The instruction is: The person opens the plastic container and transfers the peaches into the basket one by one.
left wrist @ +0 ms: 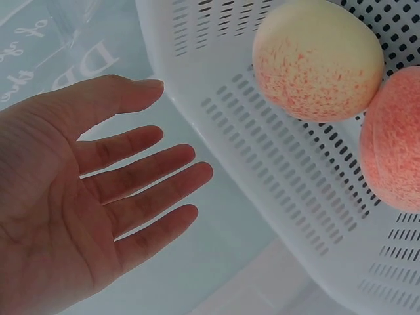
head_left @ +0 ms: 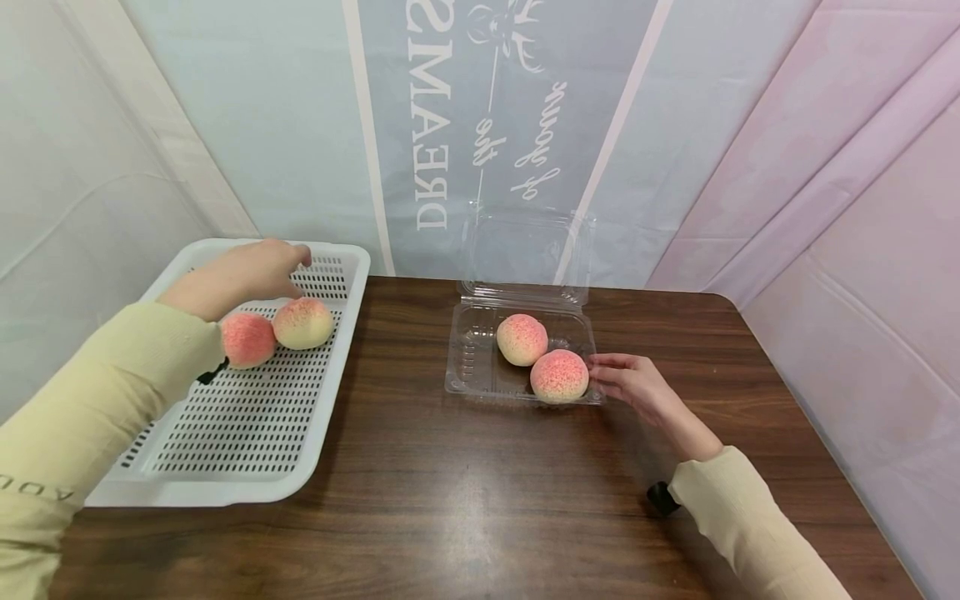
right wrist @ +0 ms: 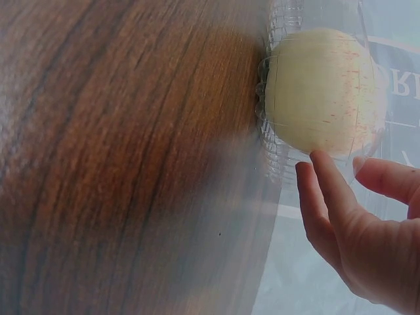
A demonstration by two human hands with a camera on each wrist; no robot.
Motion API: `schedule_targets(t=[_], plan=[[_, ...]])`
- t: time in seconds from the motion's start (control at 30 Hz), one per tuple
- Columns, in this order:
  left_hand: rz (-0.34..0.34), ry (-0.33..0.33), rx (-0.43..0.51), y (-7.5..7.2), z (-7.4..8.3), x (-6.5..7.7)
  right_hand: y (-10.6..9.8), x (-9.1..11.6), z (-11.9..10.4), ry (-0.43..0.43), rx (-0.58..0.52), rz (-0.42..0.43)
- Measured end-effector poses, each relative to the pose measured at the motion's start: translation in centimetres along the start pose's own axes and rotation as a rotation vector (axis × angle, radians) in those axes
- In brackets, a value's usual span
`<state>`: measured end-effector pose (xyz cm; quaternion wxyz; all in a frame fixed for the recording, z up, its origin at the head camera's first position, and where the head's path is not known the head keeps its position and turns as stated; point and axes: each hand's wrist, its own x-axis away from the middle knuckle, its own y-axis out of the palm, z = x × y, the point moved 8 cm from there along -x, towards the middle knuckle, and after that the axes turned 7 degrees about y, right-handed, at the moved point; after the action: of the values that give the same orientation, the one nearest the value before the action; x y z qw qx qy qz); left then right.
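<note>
Two peaches, one pink and yellow [head_left: 303, 323] and one deeper pink [head_left: 249, 340], lie side by side in a white perforated plastic basket [head_left: 341, 367]. Over the basket's far part is my left hand [head_left: 243, 271], fingers spread and nothing in them; the left wrist view shows its bare palm [left wrist: 59, 203]. A clear plastic clamshell box [head_left: 468, 367] stands with its lid [head_left: 525, 246] raised and holds two more peaches, one behind [head_left: 522, 340] and one at the front right [head_left: 559, 376]. My right hand [head_left: 637, 387] has its fairly straight fingertips right at the box's right side.
Both containers rest on a dark brown wooden table [head_left: 420, 483], the basket on the left and the box right of centre. Behind the table hangs a pale blue printed cloth [head_left: 300, 125]. Pinkish cloth [head_left: 885, 275] borders the right side.
</note>
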<state>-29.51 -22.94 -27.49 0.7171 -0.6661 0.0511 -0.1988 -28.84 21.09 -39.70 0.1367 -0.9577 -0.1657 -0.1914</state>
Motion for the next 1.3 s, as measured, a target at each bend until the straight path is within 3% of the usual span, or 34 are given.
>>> schedule_targets(t=[1.3], plan=[[0.049,0.066,-0.017,-1.2,3.4,-1.5,0.1,0.1,-0.2,0.005,-0.008,-0.007]])
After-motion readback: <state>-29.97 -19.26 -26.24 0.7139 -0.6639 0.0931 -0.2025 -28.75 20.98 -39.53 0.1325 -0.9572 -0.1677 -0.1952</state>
